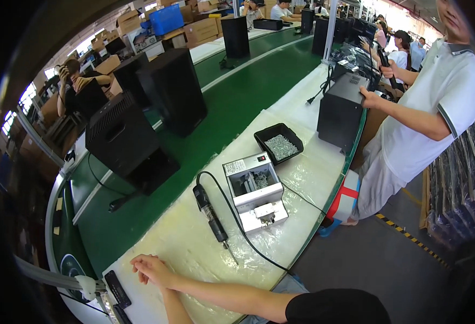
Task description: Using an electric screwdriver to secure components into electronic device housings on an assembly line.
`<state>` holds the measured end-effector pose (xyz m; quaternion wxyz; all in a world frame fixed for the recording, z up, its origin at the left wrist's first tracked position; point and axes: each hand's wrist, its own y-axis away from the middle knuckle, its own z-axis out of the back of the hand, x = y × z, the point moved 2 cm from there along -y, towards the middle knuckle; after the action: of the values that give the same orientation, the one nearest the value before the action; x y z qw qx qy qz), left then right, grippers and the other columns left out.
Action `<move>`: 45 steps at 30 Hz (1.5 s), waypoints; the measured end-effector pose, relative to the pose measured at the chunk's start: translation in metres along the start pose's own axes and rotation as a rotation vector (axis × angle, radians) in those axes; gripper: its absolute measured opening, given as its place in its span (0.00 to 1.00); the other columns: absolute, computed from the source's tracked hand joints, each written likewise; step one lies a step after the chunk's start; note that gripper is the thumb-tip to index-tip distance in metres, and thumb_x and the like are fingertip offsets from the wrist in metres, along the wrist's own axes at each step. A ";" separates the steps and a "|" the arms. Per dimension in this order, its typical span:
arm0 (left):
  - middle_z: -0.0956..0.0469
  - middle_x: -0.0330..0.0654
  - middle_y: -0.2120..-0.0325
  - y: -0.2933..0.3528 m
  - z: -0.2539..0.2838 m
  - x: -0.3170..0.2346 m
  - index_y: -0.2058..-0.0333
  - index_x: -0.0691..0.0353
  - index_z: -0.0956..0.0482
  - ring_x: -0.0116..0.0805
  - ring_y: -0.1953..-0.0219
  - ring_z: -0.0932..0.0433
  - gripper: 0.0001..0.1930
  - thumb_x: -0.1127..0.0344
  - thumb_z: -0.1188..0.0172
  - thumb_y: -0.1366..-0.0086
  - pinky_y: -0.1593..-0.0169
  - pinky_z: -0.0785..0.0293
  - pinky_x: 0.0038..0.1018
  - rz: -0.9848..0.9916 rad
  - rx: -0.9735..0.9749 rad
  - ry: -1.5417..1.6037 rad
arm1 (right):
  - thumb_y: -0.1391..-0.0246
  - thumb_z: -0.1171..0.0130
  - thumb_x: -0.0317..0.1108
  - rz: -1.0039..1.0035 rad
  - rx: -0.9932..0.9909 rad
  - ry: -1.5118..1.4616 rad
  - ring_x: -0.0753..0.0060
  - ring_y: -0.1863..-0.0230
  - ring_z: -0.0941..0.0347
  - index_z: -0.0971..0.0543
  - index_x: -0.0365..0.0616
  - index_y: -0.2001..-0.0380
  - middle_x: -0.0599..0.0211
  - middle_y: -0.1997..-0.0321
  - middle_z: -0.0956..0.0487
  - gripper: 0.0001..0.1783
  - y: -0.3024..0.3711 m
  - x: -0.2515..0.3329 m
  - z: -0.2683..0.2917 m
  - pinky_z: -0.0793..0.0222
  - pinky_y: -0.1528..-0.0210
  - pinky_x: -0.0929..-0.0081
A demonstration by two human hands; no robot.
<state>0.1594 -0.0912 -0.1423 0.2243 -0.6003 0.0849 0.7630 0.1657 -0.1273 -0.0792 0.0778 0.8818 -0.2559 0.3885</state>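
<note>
My right hand [152,270] rests over the near left end of the white worktop [205,291], its fingers loosely bent and apart with nothing in them. It crosses over my left wrist; my left forearm [176,309] comes up from below, and the left hand's fingers are mostly hidden. Ahead and to the right lies a black electric screwdriver [211,217], its bit toward me, untouched. Beside it stands a light-grey screw feeder [253,189] with screws inside. A black tray [260,138] of small silvery screws sits behind the feeder. Left of my hands is a flat black object [117,289].
A green conveyor belt [248,86] runs along the left, carrying black cases [175,89] and another tilted case [121,132]. At the right, a co-worker [426,108] steadies a black case [341,110] and holds a dark tool. A cable loops beside the feeder.
</note>
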 end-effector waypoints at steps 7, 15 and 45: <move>0.23 0.41 0.76 0.006 0.020 0.016 0.65 0.65 0.25 0.27 0.75 0.28 0.09 0.71 0.54 0.36 0.71 0.30 0.23 0.073 0.033 0.107 | 0.41 0.51 0.31 0.595 -0.393 0.871 0.50 0.55 0.27 0.25 0.38 0.58 0.55 0.58 0.23 0.11 0.004 0.002 0.010 0.30 0.55 0.60; 0.23 0.41 0.76 -0.023 0.014 0.008 0.65 0.65 0.25 0.27 0.75 0.28 0.09 0.70 0.54 0.36 0.71 0.30 0.23 0.197 0.091 0.292 | 0.42 0.54 0.31 0.368 -0.505 0.726 0.48 0.57 0.26 0.25 0.39 0.61 0.52 0.62 0.22 0.11 -0.007 0.003 0.013 0.30 0.55 0.60; 0.23 0.42 0.75 -0.026 0.021 0.025 0.65 0.64 0.25 0.28 0.74 0.27 0.10 0.68 0.55 0.34 0.70 0.30 0.22 0.531 0.268 0.839 | 0.43 0.52 0.29 0.365 -0.472 0.782 0.48 0.59 0.24 0.23 0.41 0.59 0.53 0.58 0.21 0.11 -0.013 -0.019 0.017 0.27 0.57 0.62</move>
<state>0.1478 -0.0537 -0.1568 0.0443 -0.7785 0.4144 0.4694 0.1725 -0.1147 -0.1044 0.2963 0.5688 -0.4391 0.6292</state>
